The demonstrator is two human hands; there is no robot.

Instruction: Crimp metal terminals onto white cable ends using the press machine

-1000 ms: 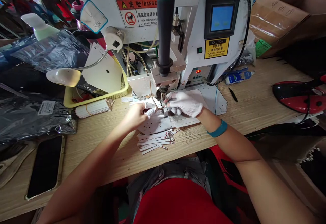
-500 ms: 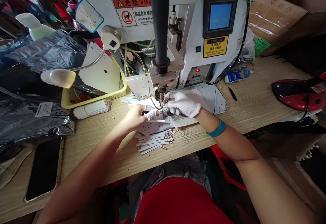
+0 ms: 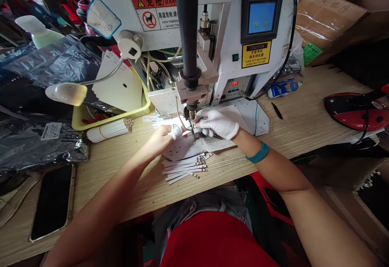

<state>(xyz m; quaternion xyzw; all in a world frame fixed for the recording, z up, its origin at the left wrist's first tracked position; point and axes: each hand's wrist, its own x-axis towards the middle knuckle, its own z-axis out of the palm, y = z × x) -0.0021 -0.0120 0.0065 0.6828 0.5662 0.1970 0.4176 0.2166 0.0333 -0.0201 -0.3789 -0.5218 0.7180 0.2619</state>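
Under the machine head (image 3: pixel 192 107) my two hands are close together. My left hand (image 3: pixel 165 135), with white coverings on some fingertips, is closed just left of the tip; a thin white strip seems to run from its fingers, but what they hold is too small to name. My right hand (image 3: pixel 220 124), in a white glove, is closed right beside the tip, its fingers around something small that I cannot make out. White strips with small parts at their ends (image 3: pixel 185 167) lie in a loose pile on the table in front of the hands.
A yellow basket (image 3: pixel 142 111) and a banded bundle of strips (image 3: pixel 109 130) are at the left, with a phone (image 3: pixel 51 202) nearer me. The lamp (image 3: pixel 67 92) hangs over the basket's left side. A red and black device (image 3: pixel 355 113) is at the right.
My left hand has shifted slightly left and its fingers have drawn closer together. My right hand has hardly moved. The red display reading has changed, and the view has shifted slightly.
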